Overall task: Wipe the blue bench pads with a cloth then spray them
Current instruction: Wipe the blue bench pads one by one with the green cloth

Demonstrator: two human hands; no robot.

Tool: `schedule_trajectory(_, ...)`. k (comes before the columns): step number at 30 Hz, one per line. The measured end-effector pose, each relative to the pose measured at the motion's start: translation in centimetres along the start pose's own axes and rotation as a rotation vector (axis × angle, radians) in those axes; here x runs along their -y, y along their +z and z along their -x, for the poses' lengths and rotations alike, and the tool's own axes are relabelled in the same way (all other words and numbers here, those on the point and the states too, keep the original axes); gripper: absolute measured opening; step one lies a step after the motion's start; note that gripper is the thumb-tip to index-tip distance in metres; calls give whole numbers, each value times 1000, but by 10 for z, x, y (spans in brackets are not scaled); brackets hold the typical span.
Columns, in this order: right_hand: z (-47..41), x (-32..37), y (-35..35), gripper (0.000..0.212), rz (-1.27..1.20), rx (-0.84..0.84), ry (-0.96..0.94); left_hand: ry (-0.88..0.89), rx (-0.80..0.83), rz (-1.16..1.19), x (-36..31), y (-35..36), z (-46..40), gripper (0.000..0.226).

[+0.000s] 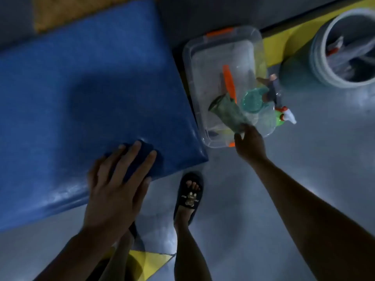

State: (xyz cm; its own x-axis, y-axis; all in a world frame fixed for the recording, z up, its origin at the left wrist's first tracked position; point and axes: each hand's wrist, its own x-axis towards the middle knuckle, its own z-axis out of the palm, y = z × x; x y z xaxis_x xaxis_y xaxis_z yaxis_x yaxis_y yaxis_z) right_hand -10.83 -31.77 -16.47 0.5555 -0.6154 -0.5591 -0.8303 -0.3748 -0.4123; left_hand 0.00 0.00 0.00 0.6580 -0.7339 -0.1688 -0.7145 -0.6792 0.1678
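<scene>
On the left I see a big blue bench pad [81, 94]. It fills most of the left half of the view, and its near right corner points toward the middle. Behind its far edge there is a brownish mat [67, 15].

My left hand [117, 185] lies flat on the near right corner of the pad. The fingers are spread out straight. Under them is a dark blue cloth [146, 153], and the hand presses it down on the pad.

Just past the pad, on the grey floor [304, 159], stands a foot in a dark slipper [189, 196]. Near the bottom there is a yellow patch [148, 264] on the floor.

Right of the pad sits a clear plastic box [221, 57] with orange clips. It is just beside the pad's right edge. An orange piece [229, 82] lies inside it.

My right hand [248, 145] reaches to the near side of the box. Its fingers pinch a green-grey cloth [229, 112], which hangs over the box.

At the right side of the box are some spray bottles. One has a teal body [253, 100], and one has a green body with a white and red nozzle [287, 114]. I cannot tell if they stand in the box or just next to it.

Far right stands a round grey bucket [320, 55] with things inside that are too blurry to name. A yellow strip [284, 37] runs on the floor behind the box.
</scene>
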Motion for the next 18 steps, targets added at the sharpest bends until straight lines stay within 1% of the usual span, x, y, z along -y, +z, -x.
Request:
schedule_trajectory(1,-12,-4,8,43,-5,-51,-17,2,-21,8,-1,2,-1,49)
schedule_trajectory(3,-29,-9,21,49,26,-101,-3,16,-70,7,1,11,-3,47)
schedule_trajectory(7,-39,-18,38,63,101,-177,77,13,-99,13,1,20,-1,45)
schedule_trajectory(9,-39,-13,41,66,109,-164,137,6,-106,18,4,23,-3,42)
schedule_trajectory(10,-39,-11,41,64,50,-130,194,8,-103,20,5,24,-5,41)
schedule_trajectory(11,-36,-5,41,57,-31,-96,246,13,-98,19,6,25,-5,41)
schedule_trajectory(13,-25,4,39,33,-245,10,323,20,-81,14,9,25,-4,43)
schedule_trajectory(15,-9,14,32,16,-501,87,334,19,-40,20,12,22,-4,47)
schedule_trajectory(17,11,25,18,7,-688,108,346,9,-14,34,12,18,-5,48)
schedule_trajectory(18,22,30,10,9,-756,121,355,4,-7,33,10,15,-6,47)
